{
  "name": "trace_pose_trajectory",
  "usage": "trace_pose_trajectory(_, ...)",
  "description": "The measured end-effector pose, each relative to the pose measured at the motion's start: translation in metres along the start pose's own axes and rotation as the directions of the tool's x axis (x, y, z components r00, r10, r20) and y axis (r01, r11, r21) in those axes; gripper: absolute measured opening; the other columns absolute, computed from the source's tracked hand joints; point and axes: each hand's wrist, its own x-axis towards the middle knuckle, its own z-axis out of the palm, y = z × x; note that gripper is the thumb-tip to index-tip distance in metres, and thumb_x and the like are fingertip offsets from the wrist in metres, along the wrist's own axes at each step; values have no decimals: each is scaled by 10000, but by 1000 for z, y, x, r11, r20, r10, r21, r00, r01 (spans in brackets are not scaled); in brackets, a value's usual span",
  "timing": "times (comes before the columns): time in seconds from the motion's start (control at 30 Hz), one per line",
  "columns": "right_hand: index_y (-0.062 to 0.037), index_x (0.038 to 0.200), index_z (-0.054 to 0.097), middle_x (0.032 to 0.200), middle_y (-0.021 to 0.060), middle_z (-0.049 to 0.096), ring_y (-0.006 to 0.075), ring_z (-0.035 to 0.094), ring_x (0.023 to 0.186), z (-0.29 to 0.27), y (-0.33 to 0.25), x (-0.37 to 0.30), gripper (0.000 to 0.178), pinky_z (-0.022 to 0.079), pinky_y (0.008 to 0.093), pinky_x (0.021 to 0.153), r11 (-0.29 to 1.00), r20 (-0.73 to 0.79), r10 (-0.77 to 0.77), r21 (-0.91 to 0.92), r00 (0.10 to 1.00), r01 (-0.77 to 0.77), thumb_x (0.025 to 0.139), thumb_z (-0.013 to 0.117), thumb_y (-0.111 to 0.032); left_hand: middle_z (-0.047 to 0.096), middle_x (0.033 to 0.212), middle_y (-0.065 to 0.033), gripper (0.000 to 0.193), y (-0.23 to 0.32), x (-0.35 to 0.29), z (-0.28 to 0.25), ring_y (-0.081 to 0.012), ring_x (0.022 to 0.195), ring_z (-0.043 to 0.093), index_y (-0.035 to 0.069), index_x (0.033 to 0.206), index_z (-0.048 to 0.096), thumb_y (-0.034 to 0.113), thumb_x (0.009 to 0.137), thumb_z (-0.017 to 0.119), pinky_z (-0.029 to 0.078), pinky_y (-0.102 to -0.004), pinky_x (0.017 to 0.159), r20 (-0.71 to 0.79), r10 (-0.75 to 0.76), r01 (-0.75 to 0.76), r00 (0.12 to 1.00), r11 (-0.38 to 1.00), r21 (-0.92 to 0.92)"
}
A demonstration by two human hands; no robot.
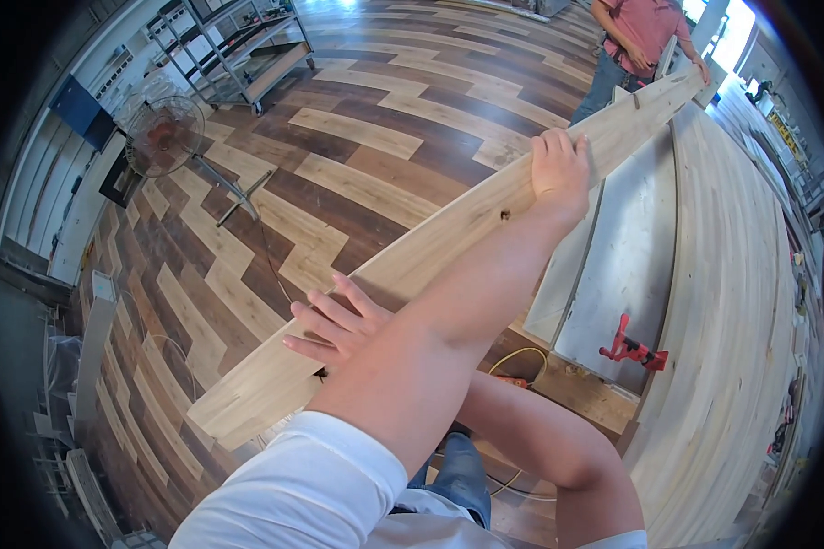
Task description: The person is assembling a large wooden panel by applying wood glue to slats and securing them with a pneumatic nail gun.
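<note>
A long pale wooden board [449, 229] with dark knots runs diagonally from the lower left to the upper right. My arms cross over it. My left hand [561, 174], reaching across to the right, rests on the board's farther part with its fingers bent over the far edge. Further left, my right hand [343, 320] lies on the nearer part, its fingers spread and stretched past the edge; the left forearm hides some of it. A co-worker [641, 41] in a pink shirt has a hand at the board's far end.
At the right lies a wide panel of pale wood [728, 302]. A red clamp [634, 348] sits at its edge, beside a grey metal surface [623, 265]. A yellow cord [522, 352] is below. A standing fan [165, 133] and a shelved cart [238, 59] stand at the far left.
</note>
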Motion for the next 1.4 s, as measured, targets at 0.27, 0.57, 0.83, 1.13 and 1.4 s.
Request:
trace_pose_trajectory(0.27, -156, 1379, 464, 1209, 91, 500, 269, 484, 1129, -10, 14, 10, 497, 323, 525, 1032, 983, 16, -128, -134, 992, 129, 906, 479, -306, 501, 1240, -166, 538, -2, 3, -4, -323, 1173, 423, 140, 1420, 408, 206, 899, 527, 265, -469, 991, 82, -23, 23, 996, 1000, -3)
trace_pose_trajectory(0.57, -129, 1355, 472, 1376, 61, 468, 224, 429, 1300, -57, 4, -4, 627, 318, 409, 1097, 992, -89, 2, -127, 996, -13, 755, 647, -180, 483, 1321, -187, 749, -67, -68, -133, -334, 1224, 494, 89, 1427, 382, 444, 822, 646, 404, -475, 997, 295, 278, -240, 914, 958, -158)
trace_pose_trajectory(0.83, -145, 1398, 417, 1216, 47, 494, 248, 473, 1168, -82, -20, -54, 851, 347, 398, 1036, 967, 403, 31, -244, 915, 75, 617, 751, -198, 467, 1334, -194, 885, -193, -331, -314, -341, 1195, 481, 19, 1415, 344, 486, 753, 698, 406, -431, 994, 278, 163, -178, 947, 984, 30)
trace_pose_trajectory(1.13, -198, 1455, 330, 1328, 101, 447, 330, 418, 1272, -112, -43, -125, 1064, 301, 482, 1139, 956, 456, 205, -283, 866, -77, 509, 799, -60, 402, 1347, -191, 1107, -103, -475, -237, -363, 1145, 460, 99, 1451, 338, 391, 511, 845, 371, -472, 960, 226, -17, 36, 974, 996, -81)
trace_pose_trajectory(1.4, -221, 1468, 308, 1390, 115, 404, 332, 398, 1303, -162, -87, -204, 1021, 309, 451, 1138, 884, 429, 342, -449, 836, -132, 572, 743, 3, 427, 1265, -222, 959, 0, -481, -240, -371, 1072, 472, 115, 1446, 370, 174, 563, 739, 366, -462, 937, 86, 19, -12, 996, 997, -76)
